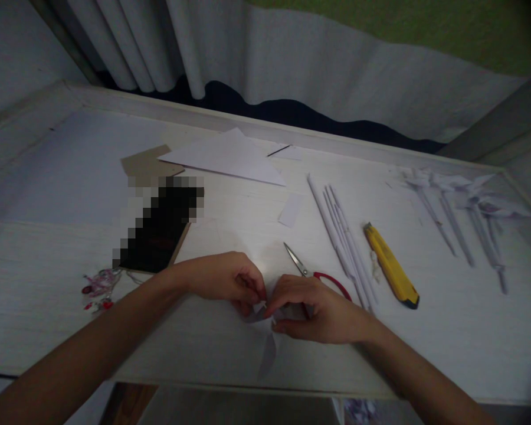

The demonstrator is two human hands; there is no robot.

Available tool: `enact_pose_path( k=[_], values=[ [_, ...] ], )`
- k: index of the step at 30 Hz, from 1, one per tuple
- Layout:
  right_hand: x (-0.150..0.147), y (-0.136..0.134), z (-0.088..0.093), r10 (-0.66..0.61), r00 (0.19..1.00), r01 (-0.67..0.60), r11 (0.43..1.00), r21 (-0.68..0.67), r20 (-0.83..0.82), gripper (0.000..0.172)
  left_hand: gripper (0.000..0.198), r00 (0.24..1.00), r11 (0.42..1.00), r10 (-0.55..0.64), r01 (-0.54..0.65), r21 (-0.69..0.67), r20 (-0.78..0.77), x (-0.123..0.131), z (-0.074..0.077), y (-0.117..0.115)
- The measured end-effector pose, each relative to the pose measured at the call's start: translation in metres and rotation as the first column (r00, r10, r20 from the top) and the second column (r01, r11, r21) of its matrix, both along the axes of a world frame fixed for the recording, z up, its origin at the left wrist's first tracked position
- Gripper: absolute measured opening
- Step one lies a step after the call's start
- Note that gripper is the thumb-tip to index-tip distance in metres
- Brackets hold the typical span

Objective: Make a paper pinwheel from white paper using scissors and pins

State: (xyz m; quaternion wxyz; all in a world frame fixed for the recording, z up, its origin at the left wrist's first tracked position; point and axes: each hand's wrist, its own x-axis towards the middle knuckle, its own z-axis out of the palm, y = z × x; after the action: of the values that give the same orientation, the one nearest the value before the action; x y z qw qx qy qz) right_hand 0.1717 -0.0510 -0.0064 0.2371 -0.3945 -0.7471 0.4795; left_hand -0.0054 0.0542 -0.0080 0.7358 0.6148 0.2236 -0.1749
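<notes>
Near the front edge of the table, both hands pinch a small folded piece of white paper. My left hand has its fingers closed on the paper from the left. From the right, my right hand grips it between thumb and fingers. One paper flap hangs down below the fingertips, and much of the piece is hidden by the hands. Just behind my right hand lie scissors with red handles, partly covered by it.
Rolled white paper sticks and a yellow box cutter lie to the right. Farther right are several paper pinwheels on sticks. A dark phone with a beaded charm lies left; a paper triangle lies behind.
</notes>
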Motion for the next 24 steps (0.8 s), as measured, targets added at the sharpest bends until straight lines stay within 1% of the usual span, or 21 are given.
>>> enact_pose_path(
  k=[8,14,24],
  values=[
    [-0.0018,0.0008,-0.0005,0.003,1.000,-0.003,1.000,-0.004,-0.013,0.021,0.012,1.000,0.995,0.009,-0.008,0.097,-0.015,0.0000,0.0062,-0.0036],
    [-0.0011,0.0004,0.0000,-0.026,0.999,0.027,1.000,-0.015,0.022,0.021,0.014,1.000,0.991,-0.028,0.028,0.134,-0.004,0.0001,0.0078,-0.0047],
    [-0.0014,-0.0007,-0.0004,-0.060,0.998,0.061,0.997,-0.044,0.025,0.021,0.013,1.000,0.991,-0.019,0.021,0.131,-0.015,0.0002,0.0076,-0.0050]
  ],
)
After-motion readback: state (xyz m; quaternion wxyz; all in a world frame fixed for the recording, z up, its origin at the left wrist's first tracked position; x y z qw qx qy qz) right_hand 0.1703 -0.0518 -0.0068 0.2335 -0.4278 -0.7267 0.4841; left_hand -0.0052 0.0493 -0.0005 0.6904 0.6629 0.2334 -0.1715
